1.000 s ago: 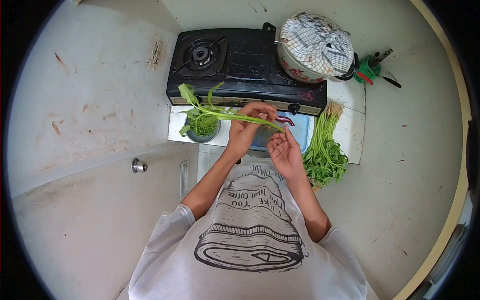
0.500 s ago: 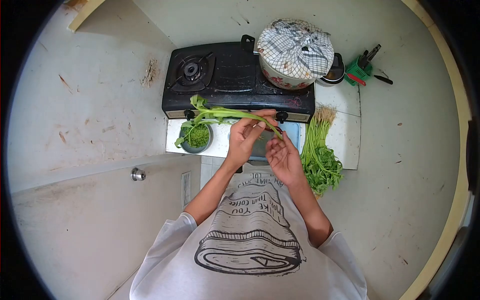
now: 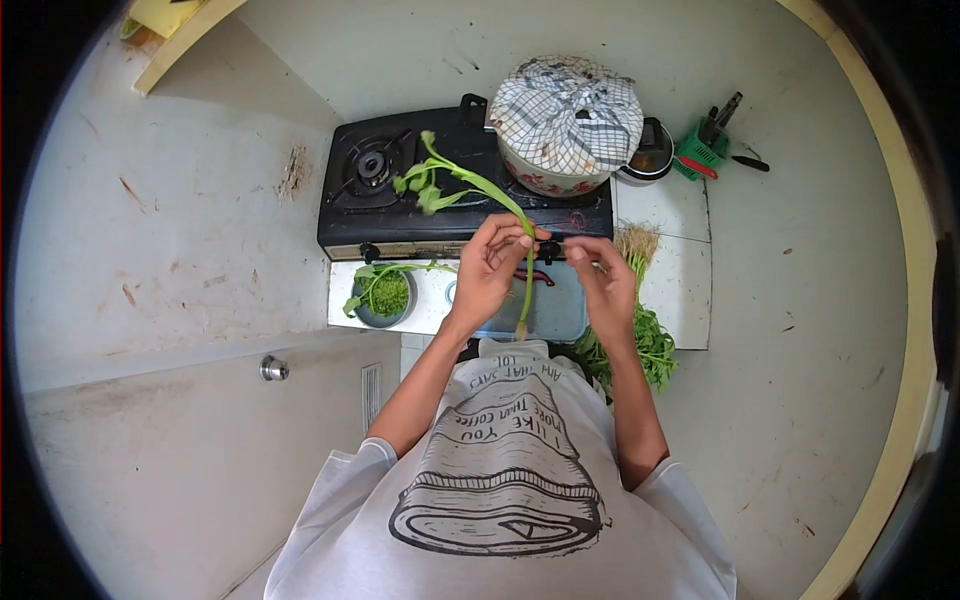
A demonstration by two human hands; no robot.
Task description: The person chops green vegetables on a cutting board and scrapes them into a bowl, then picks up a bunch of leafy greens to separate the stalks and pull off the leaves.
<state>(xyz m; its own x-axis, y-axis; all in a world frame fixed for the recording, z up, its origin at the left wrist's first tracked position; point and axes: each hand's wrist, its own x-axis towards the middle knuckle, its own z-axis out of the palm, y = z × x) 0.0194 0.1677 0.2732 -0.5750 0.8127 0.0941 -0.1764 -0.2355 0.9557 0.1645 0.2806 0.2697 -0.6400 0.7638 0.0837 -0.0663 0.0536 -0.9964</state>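
A green leafy stem (image 3: 487,187) is pinched in my left hand (image 3: 487,275); its leaves reach over the stove and its pale root end hangs down near my shirt. My right hand (image 3: 607,290) is raised beside the stem, its fingers bent and apart from it; whether they hold anything is too small to tell. Below the hands lies a light blue tray (image 3: 570,310) with a red-handled tool (image 3: 537,277) in it. A grey bowl (image 3: 382,322) of chopped greens (image 3: 390,295) stands at the left. The bunch of leafy stems (image 3: 650,345) lies at the right, partly behind my right hand.
Behind the hands is a black two-burner stove (image 3: 450,150) with a cloth-covered pot (image 3: 550,178). A small lidded pot (image 3: 650,155) stands beside it. A green basket (image 3: 700,147) with knives is at the back right. A door knob (image 3: 273,368) shows at the left.
The held stem has swung from nearly level to hanging, its root end now down. My right hand has come off it and moved up and right. The view has shifted slightly.
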